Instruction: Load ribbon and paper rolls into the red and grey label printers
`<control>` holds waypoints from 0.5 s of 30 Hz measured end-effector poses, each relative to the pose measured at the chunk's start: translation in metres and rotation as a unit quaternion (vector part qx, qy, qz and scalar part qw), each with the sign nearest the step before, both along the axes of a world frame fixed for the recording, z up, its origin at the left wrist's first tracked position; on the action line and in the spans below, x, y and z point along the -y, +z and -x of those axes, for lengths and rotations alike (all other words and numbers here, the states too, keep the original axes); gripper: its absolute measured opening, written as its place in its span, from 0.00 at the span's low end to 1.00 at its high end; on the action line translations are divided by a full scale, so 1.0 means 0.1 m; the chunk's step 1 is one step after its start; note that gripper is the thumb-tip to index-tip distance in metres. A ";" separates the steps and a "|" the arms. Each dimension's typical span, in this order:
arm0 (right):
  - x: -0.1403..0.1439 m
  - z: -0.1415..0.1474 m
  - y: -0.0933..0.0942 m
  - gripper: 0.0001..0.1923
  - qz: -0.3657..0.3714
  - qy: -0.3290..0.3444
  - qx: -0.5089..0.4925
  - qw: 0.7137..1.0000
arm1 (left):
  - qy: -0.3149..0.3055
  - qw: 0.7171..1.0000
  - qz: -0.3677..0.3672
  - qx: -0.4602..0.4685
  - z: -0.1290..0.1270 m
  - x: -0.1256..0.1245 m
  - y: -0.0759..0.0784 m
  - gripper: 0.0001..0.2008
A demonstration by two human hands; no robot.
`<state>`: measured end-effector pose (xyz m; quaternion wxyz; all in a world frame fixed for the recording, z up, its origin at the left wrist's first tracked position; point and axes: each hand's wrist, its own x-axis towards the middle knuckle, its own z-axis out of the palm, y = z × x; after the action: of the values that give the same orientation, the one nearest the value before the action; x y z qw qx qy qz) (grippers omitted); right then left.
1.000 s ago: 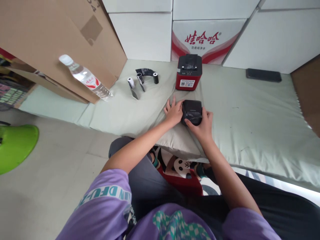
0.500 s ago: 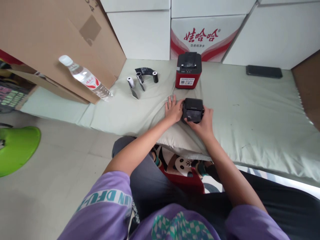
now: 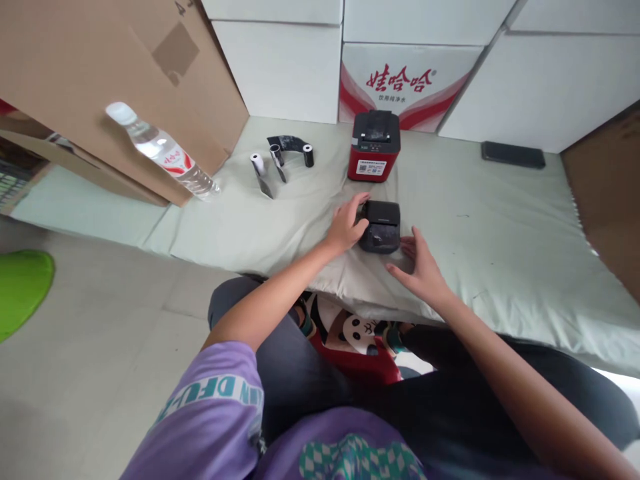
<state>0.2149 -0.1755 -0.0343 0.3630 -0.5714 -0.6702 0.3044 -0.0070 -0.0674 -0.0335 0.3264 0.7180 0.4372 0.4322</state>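
Black plastic small printer [image 3: 380, 227] sits on the pale green mat [image 3: 500, 227], close to the mat's near edge, roughly mid-width, lid closed as far as the view shows. Left hand [image 3: 346, 224] rests against the printer's left side, thumb reaching onto the top rear corner, fingers curled loosely around the casing; it steadies more than it grips. Right hand [image 3: 420, 264] is off the printer, just beside its near right corner, palm down, fingers spread flat, holding nothing.

Step in hand, as a judgement: positioning or bracing the black unit with one hand while the other is free. A next move on this unit likely calls for the free hand to come onto the right side or the top, with the left keeping the casing from sliding on the soft mat. Whether the lid latch is engaged cannot be told.

Farther back on the mat, a red printer [image 3: 374, 147] stands upright, well apart from the black one, toward the far edge. Left of it lie small paper rolls [image 3: 259, 162] and a dark roll with a loose strip [image 3: 293, 148]. A water bottle [image 3: 163, 155] leans against a cardboard box [image 3: 100, 73] at the mat's far left corner. A dark phone [image 3: 513, 155] lies flat near the far right edge. White cartons [image 3: 280, 67] are stacked behind, one printed red [image 3: 400, 83]. Green object [image 3: 20, 287] on the floor at left.
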 end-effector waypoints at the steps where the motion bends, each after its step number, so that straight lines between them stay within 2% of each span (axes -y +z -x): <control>1: 0.04 -0.08 0.04 0.52 0.010 0.001 -0.007 1.000 | -0.025 1.000 0.007 0.010 0.01 -0.03 -0.02 0.36; 4: 0.05 -0.23 0.24 0.30 -0.002 -0.076 -0.028 0.997 | -0.059 0.997 0.047 0.033 0.02 -0.10 -0.06 0.39; 7: -0.03 -0.29 0.49 0.11 -0.098 -0.115 -0.002 0.989 | -0.056 0.995 0.084 0.019 0.01 -0.11 -0.04 0.39; 11: -0.01 -0.33 0.72 0.05 -0.173 -0.134 0.025 0.975 | -0.050 0.991 0.125 0.020 -0.01 -0.11 0.01 0.37; 15: 0.16 -0.34 0.85 0.06 -0.251 -0.112 0.037 0.961 | -0.018 0.985 0.155 0.069 -0.07 -0.16 0.03 0.27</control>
<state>0.2485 -0.1915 0.0509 0.5020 -0.5441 -0.6694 0.0622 -0.0003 -0.0513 -0.0302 0.4708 0.6350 0.4620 0.4020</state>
